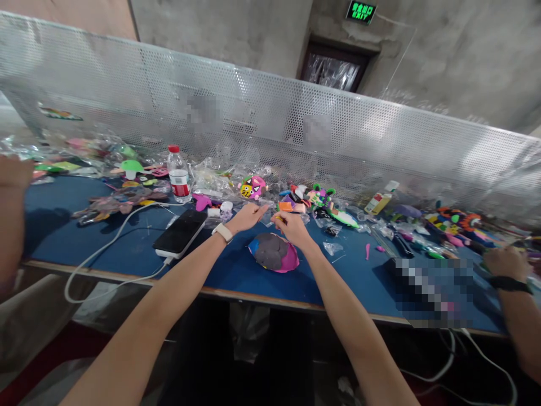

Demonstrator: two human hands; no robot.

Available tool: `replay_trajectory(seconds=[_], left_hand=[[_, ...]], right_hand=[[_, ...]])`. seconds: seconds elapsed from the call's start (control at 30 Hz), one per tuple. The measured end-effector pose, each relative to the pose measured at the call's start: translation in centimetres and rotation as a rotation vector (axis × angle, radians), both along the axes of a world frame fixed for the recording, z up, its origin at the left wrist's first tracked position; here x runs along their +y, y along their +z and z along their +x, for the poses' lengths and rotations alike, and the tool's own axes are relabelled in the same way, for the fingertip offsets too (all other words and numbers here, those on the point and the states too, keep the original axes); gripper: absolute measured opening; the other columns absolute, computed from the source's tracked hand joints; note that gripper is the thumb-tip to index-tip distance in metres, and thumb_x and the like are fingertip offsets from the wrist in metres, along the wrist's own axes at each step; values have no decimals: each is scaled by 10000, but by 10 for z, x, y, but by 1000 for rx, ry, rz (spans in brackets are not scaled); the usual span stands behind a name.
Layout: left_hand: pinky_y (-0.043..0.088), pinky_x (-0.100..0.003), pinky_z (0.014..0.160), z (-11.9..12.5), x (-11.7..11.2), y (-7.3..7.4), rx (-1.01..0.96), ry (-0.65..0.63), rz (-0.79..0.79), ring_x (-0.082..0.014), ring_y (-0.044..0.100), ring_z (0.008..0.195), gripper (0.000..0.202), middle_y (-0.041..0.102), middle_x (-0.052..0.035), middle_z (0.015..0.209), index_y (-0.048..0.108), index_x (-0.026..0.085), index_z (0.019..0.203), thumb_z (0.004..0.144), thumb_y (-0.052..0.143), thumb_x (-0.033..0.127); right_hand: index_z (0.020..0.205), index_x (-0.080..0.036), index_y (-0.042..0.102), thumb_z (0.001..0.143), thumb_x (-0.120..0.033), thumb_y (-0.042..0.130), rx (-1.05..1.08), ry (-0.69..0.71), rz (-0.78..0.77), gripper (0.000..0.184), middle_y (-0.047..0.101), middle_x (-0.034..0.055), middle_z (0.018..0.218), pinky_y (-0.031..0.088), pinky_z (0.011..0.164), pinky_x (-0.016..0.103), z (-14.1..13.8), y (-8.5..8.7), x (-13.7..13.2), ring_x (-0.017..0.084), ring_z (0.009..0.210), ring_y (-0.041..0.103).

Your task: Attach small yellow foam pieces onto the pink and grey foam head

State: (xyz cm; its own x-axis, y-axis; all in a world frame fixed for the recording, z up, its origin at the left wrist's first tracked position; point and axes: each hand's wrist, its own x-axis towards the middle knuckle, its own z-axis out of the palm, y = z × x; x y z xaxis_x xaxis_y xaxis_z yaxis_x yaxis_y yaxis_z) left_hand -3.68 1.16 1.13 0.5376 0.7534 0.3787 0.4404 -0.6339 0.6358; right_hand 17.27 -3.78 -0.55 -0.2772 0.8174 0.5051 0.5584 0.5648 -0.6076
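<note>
My left hand (247, 216) reaches over the blue table (236, 270) with fingers extended and close together, tips by small clear plastic pieces; nothing shows in it. A pale watch sits on that wrist. My right hand (291, 226) is closed in a pinch on a small yellow-orange piece that I cannot make out. Just below both hands lies a foam craft piece (274, 252), grey over pink with a blue edge.
A phone (181, 232) on a white cable lies left of my hands, a water bottle (178, 175) behind it. Colourful foam figures and plastic bags litter the back along a perforated metal screen (270, 129). Other people's hands show at far left (12, 175) and far right (507, 264).
</note>
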Motion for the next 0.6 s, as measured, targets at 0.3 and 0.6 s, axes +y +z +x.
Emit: replay_trajectory(seconds=[0.3, 0.6], left_hand=[[307, -306, 615, 8, 0, -15, 57, 112, 256, -162, 484, 539, 537, 540, -26, 569, 498, 201, 608, 1066, 409, 468], [448, -272, 661, 8, -2, -17, 43, 87, 337, -179, 660, 643, 253, 723, -31, 762, 696, 176, 1063, 1038, 469, 287]], right_hand=[[1067, -209, 759, 1036, -467, 534, 88, -108, 131, 343, 759, 74, 884, 552, 725, 336, 2, 5, -3, 219, 732, 692], [1202, -237, 733, 1003, -463, 606, 151, -55, 51, 326, 731, 16, 686, 608, 706, 378, 1, 0, 1, 231, 609, 720]])
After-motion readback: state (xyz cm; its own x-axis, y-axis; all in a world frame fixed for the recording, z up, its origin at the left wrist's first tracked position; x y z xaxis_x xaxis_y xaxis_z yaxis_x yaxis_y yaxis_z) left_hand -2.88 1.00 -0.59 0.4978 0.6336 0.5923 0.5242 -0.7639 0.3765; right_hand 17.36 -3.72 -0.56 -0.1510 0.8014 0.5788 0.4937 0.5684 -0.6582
